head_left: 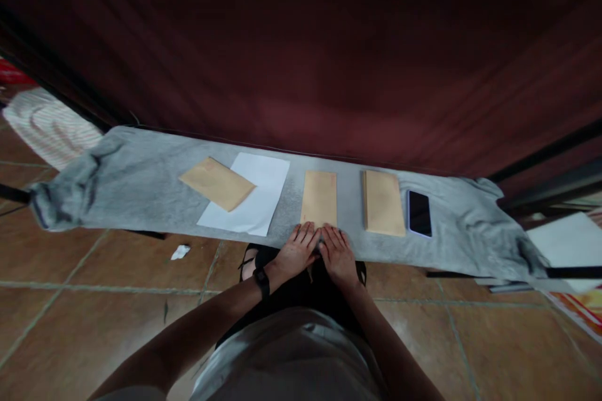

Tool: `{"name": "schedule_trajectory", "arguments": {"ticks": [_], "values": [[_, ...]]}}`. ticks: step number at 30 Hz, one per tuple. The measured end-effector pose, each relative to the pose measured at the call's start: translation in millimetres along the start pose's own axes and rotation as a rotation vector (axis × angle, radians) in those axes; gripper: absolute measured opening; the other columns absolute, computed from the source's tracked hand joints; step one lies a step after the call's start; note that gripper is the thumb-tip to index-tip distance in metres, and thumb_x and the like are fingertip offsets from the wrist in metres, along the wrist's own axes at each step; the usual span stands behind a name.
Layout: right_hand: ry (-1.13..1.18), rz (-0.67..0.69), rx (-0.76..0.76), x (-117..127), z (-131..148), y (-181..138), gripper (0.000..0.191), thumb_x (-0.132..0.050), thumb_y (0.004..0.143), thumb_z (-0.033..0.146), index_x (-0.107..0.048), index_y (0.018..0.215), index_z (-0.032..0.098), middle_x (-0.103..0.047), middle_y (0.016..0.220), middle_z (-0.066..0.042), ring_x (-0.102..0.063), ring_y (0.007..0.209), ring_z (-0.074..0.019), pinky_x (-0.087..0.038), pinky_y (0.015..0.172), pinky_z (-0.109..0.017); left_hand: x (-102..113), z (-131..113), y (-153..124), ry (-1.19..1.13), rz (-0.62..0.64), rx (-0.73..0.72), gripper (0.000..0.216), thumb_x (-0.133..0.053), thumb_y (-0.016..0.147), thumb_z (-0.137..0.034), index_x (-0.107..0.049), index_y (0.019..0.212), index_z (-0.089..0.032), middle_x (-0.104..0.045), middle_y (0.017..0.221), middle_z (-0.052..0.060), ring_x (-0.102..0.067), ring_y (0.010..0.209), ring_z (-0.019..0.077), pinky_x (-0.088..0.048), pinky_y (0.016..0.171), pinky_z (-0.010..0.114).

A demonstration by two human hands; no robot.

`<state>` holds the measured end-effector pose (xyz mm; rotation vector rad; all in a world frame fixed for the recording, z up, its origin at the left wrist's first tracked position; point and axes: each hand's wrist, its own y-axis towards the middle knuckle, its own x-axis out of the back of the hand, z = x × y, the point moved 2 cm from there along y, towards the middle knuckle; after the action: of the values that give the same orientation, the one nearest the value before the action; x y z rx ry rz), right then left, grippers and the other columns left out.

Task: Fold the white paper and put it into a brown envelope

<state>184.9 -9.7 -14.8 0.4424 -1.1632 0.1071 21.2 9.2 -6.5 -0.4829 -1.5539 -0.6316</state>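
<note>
My left hand (297, 250) and my right hand (337, 252) lie flat side by side, fingers spread, on the near end of a brown envelope (319, 195) on a grey cloth (141, 182) that covers a narrow bench. Neither hand grips anything. A black band is on my left wrist. Another brown envelope stack (382, 202) lies just right of my right hand. Further left, a third brown envelope (216, 183) rests tilted on a white sheet of paper (254, 194).
A dark phone (419, 213) lies face up right of the envelopes. A dark red curtain (301, 62) hangs behind the bench. A crumpled white scrap (180, 252) is on the tiled floor. White paper (564, 241) and clutter sit at the far right.
</note>
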Motion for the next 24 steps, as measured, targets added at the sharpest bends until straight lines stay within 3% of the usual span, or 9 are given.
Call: {"name": "schedule_trajectory", "arguments": {"ticks": [7,13,19,22,24], "values": [[0.009,-0.11,-0.113,5,-23,-8,0.045,-0.036,0.102,0.026,-0.05,0.144,0.016,-0.055,0.145,-0.013,-0.047,0.136,-0.0262,-0.035,0.114,-0.048,6,6,-3,-0.046,-0.052,0.024,0.056,-0.051,0.098,-0.039,-0.045,0.142,-0.004,-0.05,0.146,0.023,-0.045,0.138,0.0315,-0.034,0.115,0.044],[0.04,-0.2,-0.328,0,-24,10,0.037,-0.044,0.096,0.022,-0.063,0.127,0.019,-0.062,0.13,-0.013,-0.054,0.118,-0.0272,-0.044,0.099,-0.044,24,-2,28,0.008,-0.032,0.076,0.035,-0.047,0.099,-0.026,-0.058,0.127,-0.008,-0.063,0.128,0.019,-0.058,0.12,0.0317,-0.047,0.098,0.043],[0.555,-0.336,-0.459,-9,-34,29,0.034,-0.044,0.094,0.035,-0.072,0.105,0.02,-0.071,0.104,-0.011,-0.064,0.099,-0.0259,-0.052,0.09,-0.043,37,-6,58,0.011,-0.001,0.128,0.026,-0.049,0.095,-0.017,-0.06,0.119,-0.012,-0.066,0.111,0.016,-0.063,0.101,0.0282,-0.051,0.084,0.039],[0.666,-0.316,-0.46,-7,-36,37,0.041,-0.037,0.097,0.039,-0.07,0.11,0.019,-0.074,0.093,-0.009,-0.069,0.08,-0.0222,-0.057,0.073,-0.037,42,-7,65,-0.009,0.007,0.157,0.025,-0.048,0.094,-0.014,-0.058,0.116,-0.011,-0.066,0.11,0.017,-0.064,0.1,0.028,-0.052,0.08,0.037],[0.794,-0.305,-0.451,-3,-33,41,0.042,-0.039,0.097,0.042,-0.068,0.116,0.018,-0.075,0.097,-0.009,-0.07,0.079,-0.0218,-0.059,0.069,-0.036,50,-7,70,-0.059,0.021,0.189,0.023,-0.047,0.094,-0.012,-0.059,0.113,-0.012,-0.068,0.105,0.017,-0.067,0.097,0.0276,-0.052,0.079,0.036]]}}
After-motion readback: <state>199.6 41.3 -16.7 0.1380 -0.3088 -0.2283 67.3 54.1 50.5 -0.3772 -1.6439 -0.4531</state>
